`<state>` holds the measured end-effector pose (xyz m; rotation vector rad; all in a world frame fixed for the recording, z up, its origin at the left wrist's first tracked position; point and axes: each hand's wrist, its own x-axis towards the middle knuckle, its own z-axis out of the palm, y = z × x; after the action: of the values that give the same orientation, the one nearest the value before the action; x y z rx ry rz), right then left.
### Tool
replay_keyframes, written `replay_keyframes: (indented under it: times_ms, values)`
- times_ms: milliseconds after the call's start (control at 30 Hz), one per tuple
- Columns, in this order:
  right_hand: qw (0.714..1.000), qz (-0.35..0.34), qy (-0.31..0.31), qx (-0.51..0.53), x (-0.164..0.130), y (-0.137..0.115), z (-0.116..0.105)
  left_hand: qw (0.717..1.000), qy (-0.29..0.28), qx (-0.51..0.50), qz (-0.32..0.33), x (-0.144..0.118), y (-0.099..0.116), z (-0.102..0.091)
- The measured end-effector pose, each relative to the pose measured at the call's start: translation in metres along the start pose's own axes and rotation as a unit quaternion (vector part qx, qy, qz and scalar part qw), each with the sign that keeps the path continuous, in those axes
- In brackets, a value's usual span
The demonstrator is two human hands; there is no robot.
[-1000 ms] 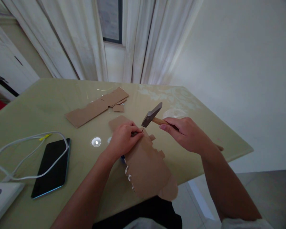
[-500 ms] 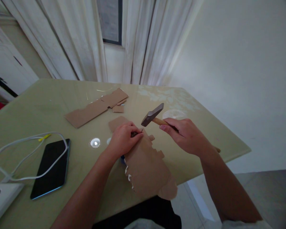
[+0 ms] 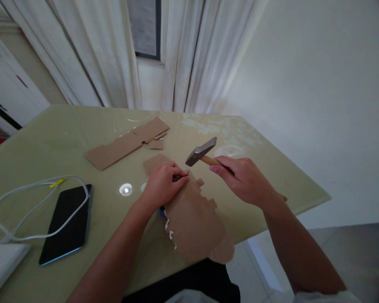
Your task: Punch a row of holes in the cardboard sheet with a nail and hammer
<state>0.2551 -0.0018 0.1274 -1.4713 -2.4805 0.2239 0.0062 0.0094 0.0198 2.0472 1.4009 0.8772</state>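
Phone (image 3: 66, 206): I see it under a white cable (image 3: 28, 238).
Left hand (image 3: 164, 183): fingers pinched on a small dark piece (image 3: 177, 177).
Cardboard (image 3: 196, 223): below that hand, overhanging the table (image 3: 107, 210).
Hammer (image 3: 200, 152): head raised beside the pinch.
Right hand (image 3: 248, 181): fingers clamped round the hammer's handle.

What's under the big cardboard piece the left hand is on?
Something blue peeks out at the left edge of the cardboard piece, beside the left hand. The cardboard and hand cover the rest, so I can't tell what it is.
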Motion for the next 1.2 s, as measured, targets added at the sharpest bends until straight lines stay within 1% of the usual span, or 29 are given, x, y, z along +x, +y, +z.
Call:
replay_keyframes:
  times_ms: [100, 167, 267, 433, 500, 600, 667, 767, 933, 1000, 1133, 1200]
  values:
    - [0.999, 0.005, -0.037, -0.028, 0.002, 0.0, 0.004, 1.0, 0.005, 0.007, -0.001, 0.0, -0.001, 0.001]
    - [0.998, 0.008, -0.048, -0.042, 0.003, 0.001, 0.007, 1.0, 0.005, 0.01, 0.001, 0.0, -0.002, 0.001]
    - [0.998, 0.004, -0.033, -0.044, 0.002, 0.002, 0.008, 1.0, 0.001, 0.009, 0.007, 0.0, -0.001, 0.0]
    - [1.0, 0.0, 0.016, 0.015, -0.001, 0.002, 0.005, 1.0, 0.005, 0.011, 0.006, -0.001, 0.001, -0.001]
    - [1.0, 0.002, 0.012, 0.017, -0.001, 0.001, 0.005, 1.0, 0.003, 0.01, 0.006, -0.001, 0.002, -0.001]
    - [1.0, 0.007, -0.026, -0.014, 0.0, 0.001, 0.009, 1.0, -0.001, 0.009, 0.004, -0.001, 0.003, -0.001]
    - [0.999, 0.01, -0.04, -0.029, 0.001, 0.002, 0.012, 1.0, 0.0, 0.009, 0.005, -0.001, 0.003, -0.001]
    - [0.999, 0.004, -0.03, -0.022, 0.001, 0.003, 0.012, 1.0, 0.004, 0.007, 0.009, 0.0, 0.001, -0.001]
    - [0.999, -0.007, 0.003, 0.046, -0.001, 0.003, 0.006, 1.0, 0.003, 0.003, 0.007, 0.0, -0.002, 0.001]
    - [0.999, -0.004, -0.013, 0.045, 0.0, 0.002, 0.006, 1.0, 0.004, 0.004, 0.004, 0.0, -0.002, 0.001]
    - [0.997, 0.001, -0.074, 0.007, 0.002, 0.002, 0.01, 1.0, -0.009, 0.014, 0.004, 0.0, 0.0, 0.0]
    - [0.997, -0.002, -0.074, 0.007, 0.002, 0.003, 0.011, 1.0, -0.007, 0.02, 0.005, -0.001, 0.002, -0.001]
